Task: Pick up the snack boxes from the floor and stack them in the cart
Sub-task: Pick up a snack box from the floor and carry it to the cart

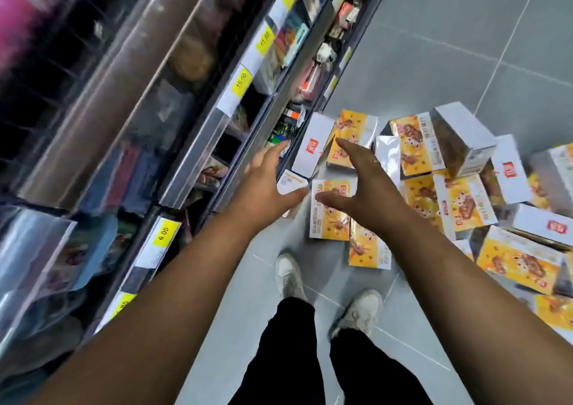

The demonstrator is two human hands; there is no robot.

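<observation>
Yellow-and-white cardboard snack boxes (329, 225) lie scattered below my left hand (266, 184) and right hand (369, 187), both spread wide and empty, spaced, I judge, to clamp one box's sides.

Bright even light; shelves (130, 101) blurred, edges warped.

Stocked shelves (192, 156) (yellow price tags (242, 80)) run left of the left hand (266, 184). White shoes (290, 276) stand below it.
</observation>
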